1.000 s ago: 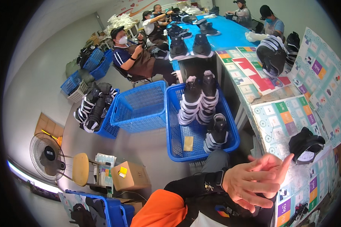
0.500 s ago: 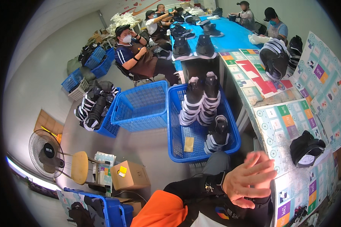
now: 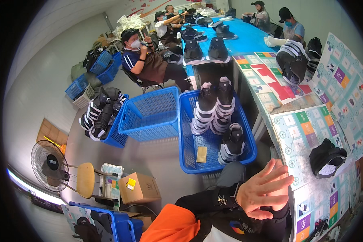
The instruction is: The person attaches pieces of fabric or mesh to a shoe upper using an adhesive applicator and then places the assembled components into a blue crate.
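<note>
My left hand (image 3: 257, 197) is held up beside the table's front edge, its fingers stretched out with gaps between them and nothing in its grasp. Behind it is my right hand (image 3: 281, 188), largely covered by the left; the two overlap and appear to touch. How the right fingers are bent is hidden. On the table just right of my hands lies a black shoe upper (image 3: 327, 158) with a pale patch. Ahead of my hands, a blue basket (image 3: 183, 155) holds stacks of black-and-white shoe uppers (image 3: 232, 140) and a small yellowish card (image 3: 201, 154).
Printed sheets cover the worktable (image 3: 270, 105); more stacked uppers (image 3: 292, 62) stand on it. A second blue basket (image 3: 149, 133) and a filled one (image 3: 116, 137) stand left. Nearby are a fan (image 3: 50, 164), a chair (image 3: 85, 179) and a carton (image 3: 143, 187). Several co-workers sit around a blue-topped table (image 3: 246, 38).
My left hand has shifted slightly over the right, its fingers more spread. The nearest co-worker on the left has brought both hands up in front of the chest. Baskets and uppers stay put.
</note>
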Demonstrator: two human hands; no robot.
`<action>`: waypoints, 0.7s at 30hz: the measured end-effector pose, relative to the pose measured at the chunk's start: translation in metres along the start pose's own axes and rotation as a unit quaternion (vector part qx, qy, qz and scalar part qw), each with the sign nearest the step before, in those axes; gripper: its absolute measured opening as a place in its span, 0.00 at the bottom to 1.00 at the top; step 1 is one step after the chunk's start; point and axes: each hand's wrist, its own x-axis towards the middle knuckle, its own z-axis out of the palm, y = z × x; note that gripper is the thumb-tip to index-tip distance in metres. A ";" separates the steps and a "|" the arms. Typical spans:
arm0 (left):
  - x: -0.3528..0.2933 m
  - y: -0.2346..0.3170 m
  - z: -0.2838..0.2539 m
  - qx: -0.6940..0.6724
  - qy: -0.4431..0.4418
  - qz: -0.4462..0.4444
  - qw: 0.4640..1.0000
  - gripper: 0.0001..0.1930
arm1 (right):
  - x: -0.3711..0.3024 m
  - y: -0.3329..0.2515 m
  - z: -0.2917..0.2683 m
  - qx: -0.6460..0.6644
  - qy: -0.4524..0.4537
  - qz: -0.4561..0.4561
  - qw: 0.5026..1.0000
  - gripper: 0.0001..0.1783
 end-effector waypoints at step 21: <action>0.052 -0.006 -0.039 0.152 -0.099 -0.242 0.953 0.40 | -0.003 0.039 0.007 0.003 0.073 -0.054 0.996 0.28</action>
